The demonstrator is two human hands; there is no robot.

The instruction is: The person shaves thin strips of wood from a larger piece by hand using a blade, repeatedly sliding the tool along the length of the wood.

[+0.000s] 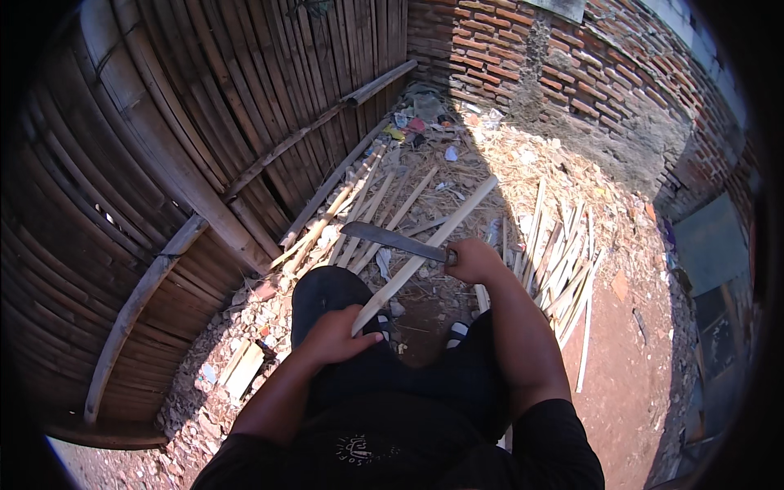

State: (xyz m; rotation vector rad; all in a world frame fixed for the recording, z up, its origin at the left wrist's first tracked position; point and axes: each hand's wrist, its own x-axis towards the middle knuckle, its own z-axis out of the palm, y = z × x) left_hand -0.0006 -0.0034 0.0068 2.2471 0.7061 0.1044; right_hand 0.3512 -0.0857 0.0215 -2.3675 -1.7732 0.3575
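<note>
My left hand (333,335) is closed around the near end of a long, pale split strip of bamboo (449,224), close above my left knee. The strip slants away from me to the upper right. In my right hand (476,261) is the handle of a machete (392,238), gripped in a fist. Its dark, broad blade points left and crosses over the strip near the middle. Whether the edge touches the strip I cannot tell. My fingers hide most of the handle.
Several pale strips (563,261) lie piled on the ground at the right, more strips (384,208) at the far left. Shavings and litter cover the ground ahead. A bamboo wall (245,98) rises on the left, a brick wall (572,69) at the back. My sandalled feet are below.
</note>
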